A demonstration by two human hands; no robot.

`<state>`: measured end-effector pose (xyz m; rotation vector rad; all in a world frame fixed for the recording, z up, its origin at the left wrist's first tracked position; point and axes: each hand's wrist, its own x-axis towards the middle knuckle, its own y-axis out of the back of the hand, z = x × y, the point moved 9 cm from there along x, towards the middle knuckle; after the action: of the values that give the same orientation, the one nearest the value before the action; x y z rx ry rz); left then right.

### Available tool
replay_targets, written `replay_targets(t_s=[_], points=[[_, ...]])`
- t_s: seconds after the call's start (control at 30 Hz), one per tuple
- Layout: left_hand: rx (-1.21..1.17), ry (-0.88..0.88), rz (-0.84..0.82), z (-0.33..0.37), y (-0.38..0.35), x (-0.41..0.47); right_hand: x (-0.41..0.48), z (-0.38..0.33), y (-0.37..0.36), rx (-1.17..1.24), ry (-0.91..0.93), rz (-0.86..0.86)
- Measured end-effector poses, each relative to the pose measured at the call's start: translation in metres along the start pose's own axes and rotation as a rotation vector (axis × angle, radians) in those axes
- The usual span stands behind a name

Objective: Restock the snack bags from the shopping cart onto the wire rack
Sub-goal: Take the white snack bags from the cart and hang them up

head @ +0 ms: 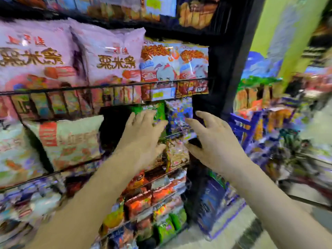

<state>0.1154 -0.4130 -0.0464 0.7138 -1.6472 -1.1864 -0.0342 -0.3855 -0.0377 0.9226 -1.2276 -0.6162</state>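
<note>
- Left pink bag (32, 56): three large gold-brown Chinese characters, 粟米条, across its front; a smaller red line above them is too blurred to read.
- Second pink bag (115, 60), just beside it: the same 粟米条 in the same lettering, again under a small red line that cannot be made out.
- Orange-topped bags (158, 62): orange characters along the top, smeared beyond reading.
- Price label (162, 94) on the wire rack (107, 86) front rail: print illegible.
- Pale bag (71, 141) one shelf down: lettering on its red band and front unreadable.
</note>
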Motion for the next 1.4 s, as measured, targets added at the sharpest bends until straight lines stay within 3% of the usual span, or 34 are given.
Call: replay_targets(t_s=[0.13,0.4,0.77,1.07,1.4], points=[[-0.091,-0.209,0.072,0.093,-0.023,0.021,-0.066,0.085,-0.004,-0.019,-0.217,-0.087],[-0.24,-0.519,0.049,0.304,-0.048,0.061,-0.2,0.247,0.019,-0.02,-0.538,-0.089],[-0.289,-0.76,0.011,0.59,-0.072,0.124,-0.343,0.474,0.061,-0.049,-0.794,-0.05],[-0.287,-0.835,-0.017,0.713,-0.108,0.195,-0.374,0.611,0.049,-0.023,-0.904,-0.07],[-0.338,-0.888,-0.062,0.803,-0.199,0.346,-0.337,0.767,-0.031,-0.042,-1.014,-0.132]])
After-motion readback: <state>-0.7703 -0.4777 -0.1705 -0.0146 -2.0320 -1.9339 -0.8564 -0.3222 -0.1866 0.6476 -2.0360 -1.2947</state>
